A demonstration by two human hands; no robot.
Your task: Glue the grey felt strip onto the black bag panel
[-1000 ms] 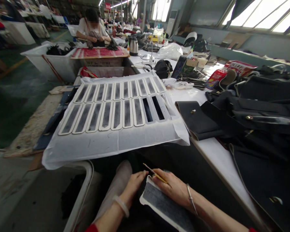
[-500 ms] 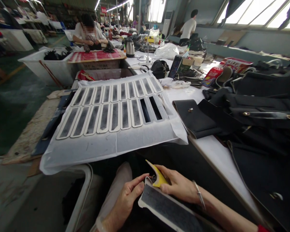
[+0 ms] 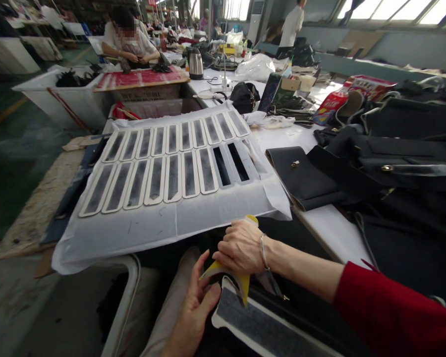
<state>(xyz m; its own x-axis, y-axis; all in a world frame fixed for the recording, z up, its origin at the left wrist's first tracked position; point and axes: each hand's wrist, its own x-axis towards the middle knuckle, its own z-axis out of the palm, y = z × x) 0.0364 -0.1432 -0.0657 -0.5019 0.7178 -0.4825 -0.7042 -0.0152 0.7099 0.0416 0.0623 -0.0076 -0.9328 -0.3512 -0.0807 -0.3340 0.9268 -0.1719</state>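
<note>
On the white table [image 3: 330,233], black bags [image 3: 401,163]

Right hand [image 3: 241,248] pulls yellow strip [image 3: 241,283] off grey piece [image 3: 260,327], left hand [image 3: 193,312] steadying

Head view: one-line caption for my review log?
Right hand peels yellow backing strip off a white-edged grey piece, left hand steadying.
</note>
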